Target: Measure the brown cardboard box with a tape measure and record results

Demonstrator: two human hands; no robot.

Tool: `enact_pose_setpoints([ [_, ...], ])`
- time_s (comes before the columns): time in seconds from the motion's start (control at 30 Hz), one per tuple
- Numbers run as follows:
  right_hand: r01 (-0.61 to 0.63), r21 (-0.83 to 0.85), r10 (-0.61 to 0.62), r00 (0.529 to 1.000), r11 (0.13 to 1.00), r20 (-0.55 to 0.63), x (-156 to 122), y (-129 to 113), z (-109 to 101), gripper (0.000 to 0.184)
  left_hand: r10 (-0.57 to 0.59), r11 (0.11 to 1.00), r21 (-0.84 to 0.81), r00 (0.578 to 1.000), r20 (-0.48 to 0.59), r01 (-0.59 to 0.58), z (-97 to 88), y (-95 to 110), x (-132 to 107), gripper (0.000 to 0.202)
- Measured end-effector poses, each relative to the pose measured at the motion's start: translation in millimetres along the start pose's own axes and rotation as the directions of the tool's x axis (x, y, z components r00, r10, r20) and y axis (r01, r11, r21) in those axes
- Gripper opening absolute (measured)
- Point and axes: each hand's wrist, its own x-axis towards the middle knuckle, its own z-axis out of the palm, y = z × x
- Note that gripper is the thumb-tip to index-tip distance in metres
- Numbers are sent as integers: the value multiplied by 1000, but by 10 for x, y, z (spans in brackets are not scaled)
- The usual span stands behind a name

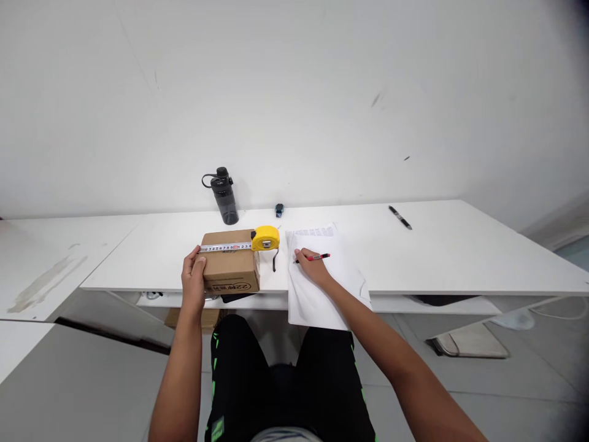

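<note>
Red pen (pixel 323 256) in right hand (pixel 313 266)

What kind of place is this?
Probably a plain office or workroom: a white desk against a bare wall, with printed paper sheets, a yellow tape measure and a cardboard box on it.

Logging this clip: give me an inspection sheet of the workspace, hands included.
Surface: white desk; stain, far left.
Job's things: box, tape measure with blade stretched along the box's top, paper overhanging the desk's front edge, red pen.
Clutter: bottle, small dark gadget, black pen, toward the back.
Hands: left hand grips the box's left end; right hand holds the red pen at the paper.
Cables: thin pale cord, apparently, far right, below desk level.
Surroundings: pale wall, grey floor.
</note>
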Motion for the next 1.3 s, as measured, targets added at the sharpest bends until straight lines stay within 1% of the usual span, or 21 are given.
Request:
enact_pose_setpoints([
  [0.23,-37,-11,37,999,999,-18,1,39,39,36,30,999,16,1000,2,-31,13,-30,13,44],
  [0.43,-41,-9,41,999,999,8,-3,28,42,37,45,999,4,999,6,-45,13,-54,18,44],
  [0.6,-43,-5,43,999,999,7,-5,37,33,38,40,999,-1,999,12,-40,10,-60,15,44],
  [0.77,-48,-3,48,998,999,-33,-12,42,33,37,40,999,-10,999,13,-40,7,-73,18,44],
  [0.97,-43,-1,43,999,999,-16,-11,35,29,37,28,999,-27,1000,0,-28,15,-63,17,44],
  [1.3,-43,13,43,998,999,-53,-12,76,38,38,30,999,-27,1000,6,-29,14,-54,17,45],
])
